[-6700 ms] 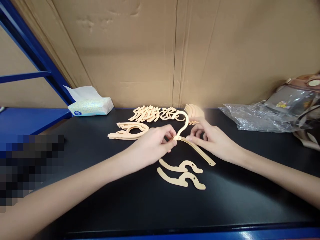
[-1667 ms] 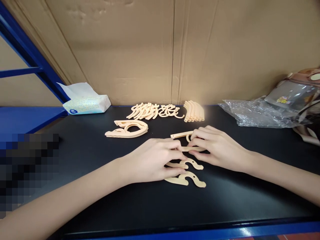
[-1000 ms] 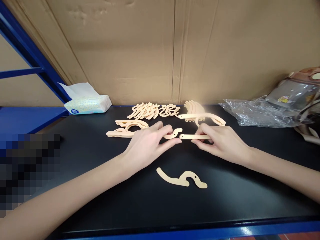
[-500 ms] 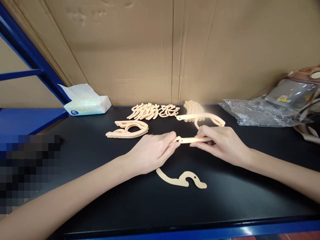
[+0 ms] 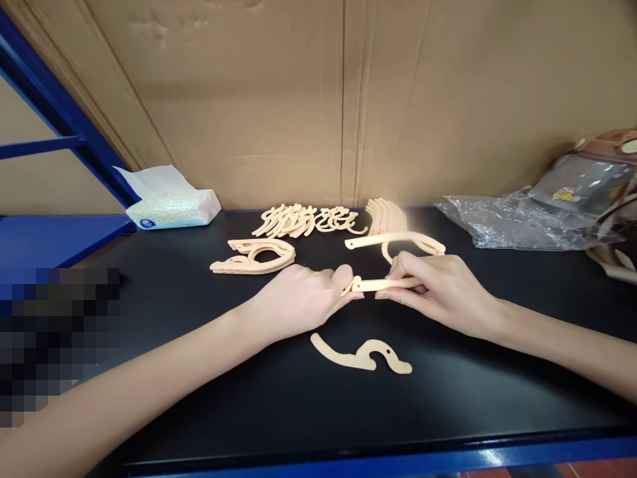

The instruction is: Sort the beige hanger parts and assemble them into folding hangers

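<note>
Above the black tabletop, a beige plastic folding hanger is stretched between my two hands. My left hand pinches its small end piece by the joint, thumb on top. On the right, my right hand grips the hanger's arm between thumb and fingers. One long arm with a pivot hole juts out behind the right hand; its far end is partly covered by the fingers. A loose hook-shaped hanger part lies flat in front of my hands.
Folded hangers are stacked at left. Behind lie a pile of curved parts, small hooks and a row of arms. A tissue pack, crumpled plastic bag and clear bottle stand along the cardboard wall.
Both hands and the held hanger have dipped slightly, and the left thumb has shifted over the joint. The long arm behind has tilted and moved a little left. The loose part stays put.
</note>
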`<control>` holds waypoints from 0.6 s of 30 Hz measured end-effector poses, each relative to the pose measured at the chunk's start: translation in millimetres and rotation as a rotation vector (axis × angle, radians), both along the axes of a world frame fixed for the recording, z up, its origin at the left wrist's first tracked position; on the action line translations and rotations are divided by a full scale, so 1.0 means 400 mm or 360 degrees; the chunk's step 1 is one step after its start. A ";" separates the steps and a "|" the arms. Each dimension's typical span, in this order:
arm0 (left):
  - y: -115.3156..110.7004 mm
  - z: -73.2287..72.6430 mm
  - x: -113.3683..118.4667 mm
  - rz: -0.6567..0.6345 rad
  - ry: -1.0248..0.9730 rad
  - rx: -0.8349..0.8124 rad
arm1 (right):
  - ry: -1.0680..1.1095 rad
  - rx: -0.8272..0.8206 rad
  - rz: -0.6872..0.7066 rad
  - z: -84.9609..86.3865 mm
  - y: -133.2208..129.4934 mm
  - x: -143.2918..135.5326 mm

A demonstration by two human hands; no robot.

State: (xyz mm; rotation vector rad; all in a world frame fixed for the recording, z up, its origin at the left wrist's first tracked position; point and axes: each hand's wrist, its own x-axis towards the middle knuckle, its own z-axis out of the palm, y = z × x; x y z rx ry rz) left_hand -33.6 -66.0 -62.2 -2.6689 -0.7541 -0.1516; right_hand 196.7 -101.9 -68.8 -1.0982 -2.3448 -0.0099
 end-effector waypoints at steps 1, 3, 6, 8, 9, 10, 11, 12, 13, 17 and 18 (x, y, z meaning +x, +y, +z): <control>0.003 0.000 -0.002 -0.0037 0.0021 0.0079 | 0.0018 -0.0024 0.0003 0.000 0.000 0.001; 0.006 0.001 -0.005 -0.0077 0.0055 0.0234 | 0.0065 -0.0075 0.0011 0.001 0.000 0.002; 0.009 0.005 -0.006 -0.0099 0.0087 0.0402 | 0.0127 -0.0145 0.0017 0.004 0.000 0.001; 0.009 0.008 -0.006 -0.0137 0.0075 0.0464 | 0.0157 -0.0200 0.0023 0.008 -0.001 -0.002; 0.008 0.008 -0.005 -0.0160 0.0062 0.0492 | 0.0165 -0.0239 0.0023 0.010 -0.002 -0.004; 0.008 0.007 -0.005 -0.0179 0.0045 0.0525 | 0.0172 -0.0289 0.0017 0.012 -0.003 -0.006; 0.007 0.006 -0.006 -0.0198 0.0032 0.0560 | 0.0173 -0.0349 0.0001 0.014 -0.005 -0.008; 0.006 0.005 -0.006 -0.0212 0.0021 0.0597 | 0.0170 -0.0405 -0.0020 0.016 -0.006 -0.010; 0.005 0.004 -0.006 -0.0223 0.0012 0.0630 | 0.0164 -0.0452 -0.0040 0.017 -0.008 -0.011; -0.002 0.005 -0.008 -0.0266 -0.0028 0.0692 | 0.0155 -0.0486 -0.0035 0.019 -0.013 -0.012; -0.003 0.007 -0.009 -0.0275 -0.0039 0.0693 | 0.0146 -0.0475 -0.0028 0.018 -0.014 -0.011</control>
